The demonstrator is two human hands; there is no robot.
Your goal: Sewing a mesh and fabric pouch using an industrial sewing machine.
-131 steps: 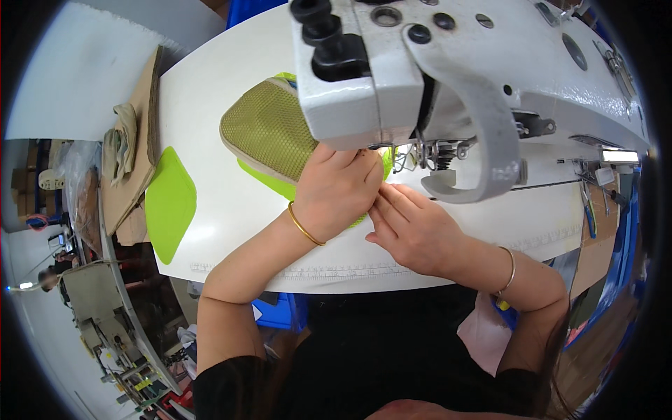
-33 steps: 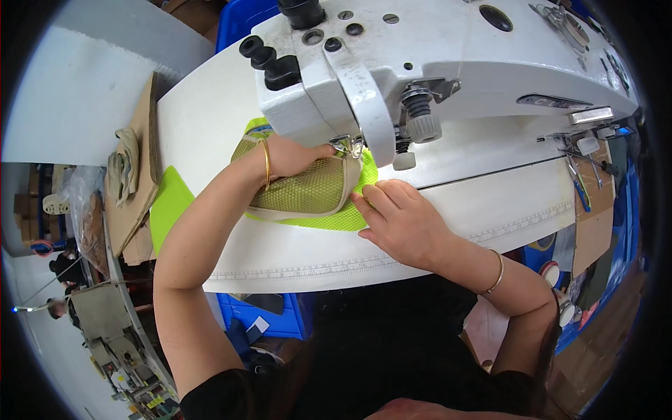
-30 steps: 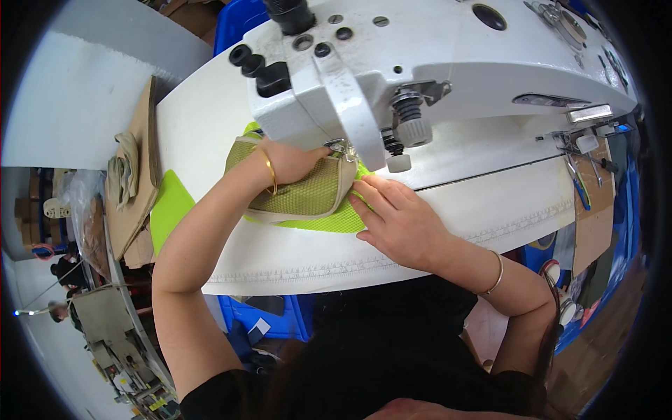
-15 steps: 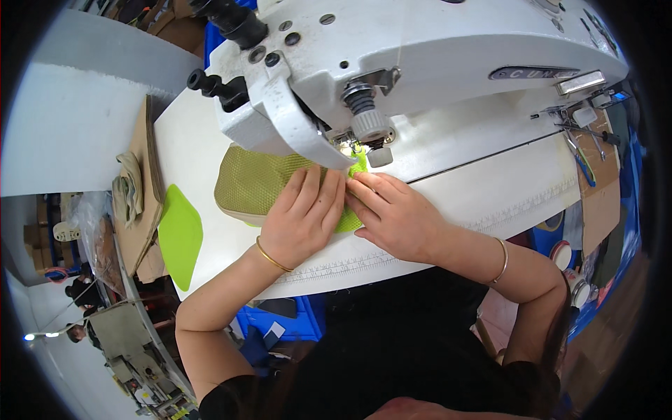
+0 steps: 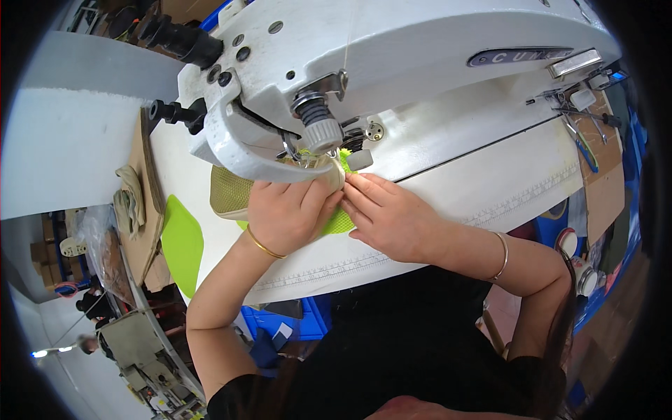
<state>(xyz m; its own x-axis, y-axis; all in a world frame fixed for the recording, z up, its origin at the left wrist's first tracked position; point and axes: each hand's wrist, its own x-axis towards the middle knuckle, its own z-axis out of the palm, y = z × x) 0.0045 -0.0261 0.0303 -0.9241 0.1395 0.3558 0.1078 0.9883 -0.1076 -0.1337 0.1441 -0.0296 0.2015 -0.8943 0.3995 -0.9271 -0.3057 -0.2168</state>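
- The left hand (image 5: 285, 213) lies palm down on an olive mesh piece (image 5: 234, 192), its fingers curled over the piece's beige edge right under the head of the white sewing machine (image 5: 392, 63).
- The right hand (image 5: 388, 217) sits just beside the left, touching it; its fingers are stretched out flat and close together, and their tips press on the same workpiece at the needle area.
- A lime green layer (image 5: 341, 221) shows beneath the two hands, peeking out between them and under the mesh.
- The workpiece rests on the white desk (image 5: 483, 189), near the middle of its width and close under the machine's presser foot, a little back from the near edge, which carries a printed ruler strip.
- A separate lime green cut piece (image 5: 182, 245) lies by the desk's left edge, well apart from the hands.
- Each wrist carries a thin gold bangle (image 5: 264, 245).
- Scissors and small tools (image 5: 581, 119) lie toward the desk's far right corner.
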